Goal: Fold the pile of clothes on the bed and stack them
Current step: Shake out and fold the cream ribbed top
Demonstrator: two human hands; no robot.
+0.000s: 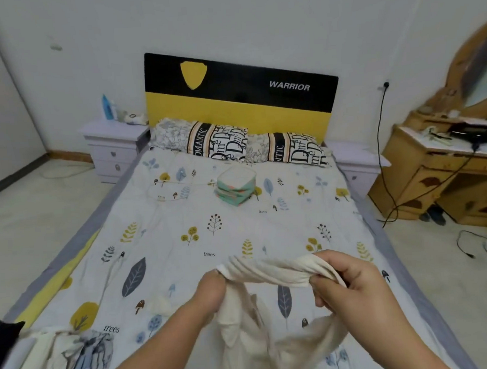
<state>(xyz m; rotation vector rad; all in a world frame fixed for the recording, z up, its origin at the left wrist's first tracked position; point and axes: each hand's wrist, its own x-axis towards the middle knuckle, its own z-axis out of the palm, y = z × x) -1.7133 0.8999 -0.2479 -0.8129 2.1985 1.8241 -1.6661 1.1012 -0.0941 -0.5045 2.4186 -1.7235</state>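
A cream garment (272, 270) hangs bunched above the near part of the bed (183, 244). My left hand (211, 290) grips its left end and my right hand (346, 283) grips its right end, so the fabric stretches twisted between them while the rest droops toward the sheet. At the bottom left lies a pile of unfolded clothes (73, 359), pale with blue-grey print. A small folded stack (235, 189) in mint and white sits mid-bed, near the pillows.
Two patterned pillows (263, 145) lean on the black and yellow headboard (240, 99). White nightstands (113, 146) flank the bed. A wooden dresser (439, 168) with a black cable stands at the right. A black item (4, 335) lies at the left edge.
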